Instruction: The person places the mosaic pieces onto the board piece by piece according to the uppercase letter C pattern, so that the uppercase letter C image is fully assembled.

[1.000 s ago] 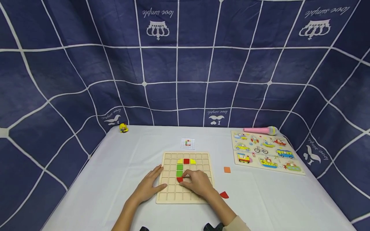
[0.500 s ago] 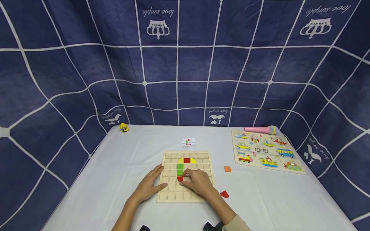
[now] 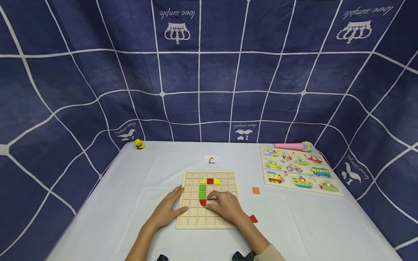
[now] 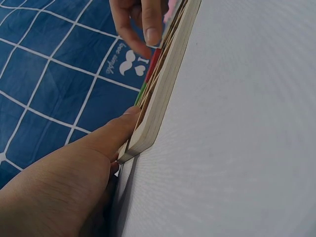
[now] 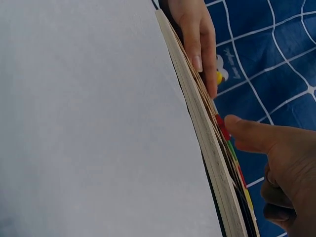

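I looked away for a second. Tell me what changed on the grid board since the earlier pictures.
Almost nothing. The right hand stays on the red piece below the green squares, fingertips barely shifted. The left hand still rests flat on the wooden board. The loose orange tile and red tile lie as before.

white table (image 3: 130, 188), grid board (image 3: 192, 221), vehicle puzzle (image 3: 298, 170)

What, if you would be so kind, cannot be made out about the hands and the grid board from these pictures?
- Head view: the right hand covers the board cells beneath it; whether the red piece is fully seated is hidden.
- Head view: the pattern card is too small to read.
- Left wrist view: the wooden board shows edge-on only; the left hand is cut off by the frame.
- Right wrist view: the board's face is hidden by the steep angle.
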Motion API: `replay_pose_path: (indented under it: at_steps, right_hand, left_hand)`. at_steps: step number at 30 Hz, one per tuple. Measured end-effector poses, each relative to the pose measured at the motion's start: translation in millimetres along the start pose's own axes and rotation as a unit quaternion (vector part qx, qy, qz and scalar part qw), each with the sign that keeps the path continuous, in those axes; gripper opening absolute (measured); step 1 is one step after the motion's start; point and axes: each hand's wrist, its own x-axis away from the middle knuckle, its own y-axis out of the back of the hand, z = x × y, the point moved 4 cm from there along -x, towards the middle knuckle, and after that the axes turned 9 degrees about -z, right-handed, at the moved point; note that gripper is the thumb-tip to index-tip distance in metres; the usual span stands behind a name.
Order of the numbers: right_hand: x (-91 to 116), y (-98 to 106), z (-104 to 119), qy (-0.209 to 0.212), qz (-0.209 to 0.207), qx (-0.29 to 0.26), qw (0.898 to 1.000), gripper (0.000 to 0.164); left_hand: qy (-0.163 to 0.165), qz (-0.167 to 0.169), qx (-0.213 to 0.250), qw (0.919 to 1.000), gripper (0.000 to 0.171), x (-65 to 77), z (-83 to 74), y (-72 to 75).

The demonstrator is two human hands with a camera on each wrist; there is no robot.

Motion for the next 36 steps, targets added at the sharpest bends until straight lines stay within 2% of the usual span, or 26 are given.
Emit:
replay_pose_path:
  at_steps: [8,15,19,26,32,36]
  right_hand:
    - [-1.1,-5.2,3.5,-0.001,0.006,0.02,1.0,0.022]
    - [2.3,13.6,-4.1,-0.01,-0.019,0.015,1.0,0.021]
    - [5.3,36.8,-23.5,-0.035,-0.049,0.017,0.998,0.022]
    - [19.2,77.5,-79.5,-0.114,-0.091,0.049,0.988,0.029]
    - [32.8,89.9,-118.7,-0.182,-0.067,0.075,0.978,0.04]
    - [37.5,90.2,-129.8,-0.204,-0.048,0.07,0.975,0.039]
  left_hand:
    - [-0.001,0.001,-0.005,1.0,0.078,-0.7,0.6,-1.9]
    - [-0.006,0.0,0.0,1.0,0.078,-0.7,-0.1,-1.6]
    - [-0.009,-0.003,-0.001,1.0,0.079,-1.5,0.8,-2.2]
    - [-0.005,-0.002,-0.003,1.0,0.079,-1.5,0.4,-0.7]
    - [-0.006,-0.004,-0.003,1.0,0.079,-0.6,0.4,0.6]
    - [-0.004,-0.002,-0.001,1.0,0.079,0.1,0.7,0.4]
